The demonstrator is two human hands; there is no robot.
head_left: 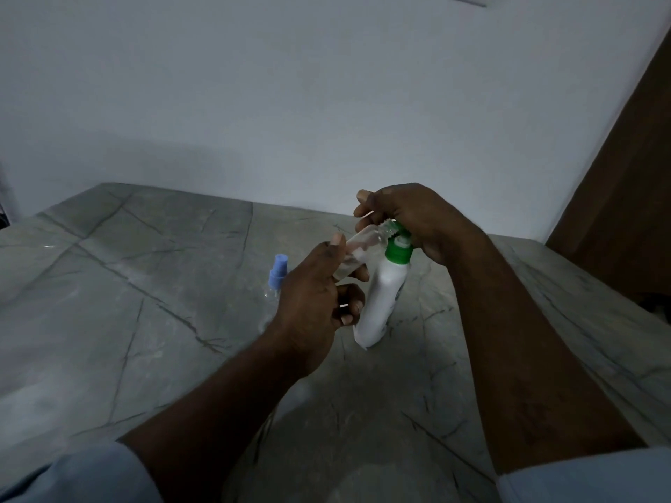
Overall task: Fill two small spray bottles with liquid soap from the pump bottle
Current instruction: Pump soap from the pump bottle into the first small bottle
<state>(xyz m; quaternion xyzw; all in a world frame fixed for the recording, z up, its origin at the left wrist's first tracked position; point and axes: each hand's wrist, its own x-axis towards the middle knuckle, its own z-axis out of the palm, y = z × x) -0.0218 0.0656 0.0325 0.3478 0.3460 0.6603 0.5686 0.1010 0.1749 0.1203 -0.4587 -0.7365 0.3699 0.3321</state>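
Observation:
A white pump bottle (381, 299) with a green pump top (398, 248) stands on the grey marble table (145, 321). My right hand (410, 219) covers and grips the pump head from above. My left hand (316, 303) holds a small clear spray bottle (363, 245), uncapped and tilted, with its threaded open neck right at the pump's spout. A second small clear spray bottle with a blue spray cap (279, 272) stands on the table to the left, partly hidden behind my left hand.
A plain pale wall rises just behind the table. A brown wooden panel (624, 176) stands at the far right. The table's edge runs along the right side near my right forearm.

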